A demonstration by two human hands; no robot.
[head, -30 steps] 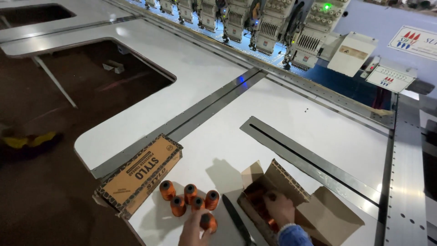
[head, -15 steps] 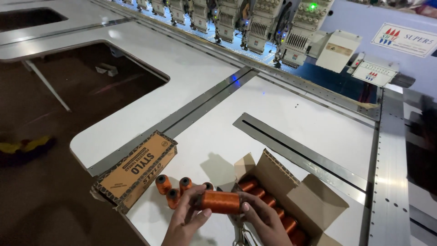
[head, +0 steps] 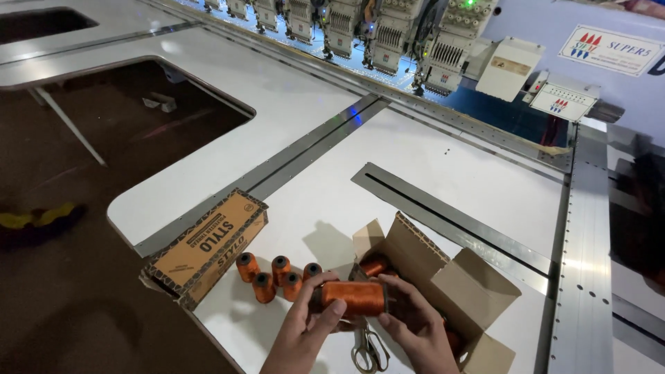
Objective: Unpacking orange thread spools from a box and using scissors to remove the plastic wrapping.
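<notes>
Both my hands hold one orange thread spool (head: 353,296) sideways, low in the head view. My left hand (head: 305,332) grips its left end. My right hand (head: 415,329) grips its right end. Just behind it stands an open cardboard box (head: 450,277) with more orange spools (head: 374,266) inside. Several orange spools (head: 273,273) stand upright on the white table (head: 429,166) to the left of my hands. A closed cardboard box (head: 208,246) lies at the table's front left edge.
Scissors (head: 367,350) lie on the table under my hands. A row of embroidery machine heads (head: 388,31) runs along the back. A control panel (head: 564,100) sits at the back right. The table's left edge drops to a dark floor (head: 69,208).
A second ago my right hand was in the open box and my left hand by the standing spools. Both hands now hold one spool between them.
</notes>
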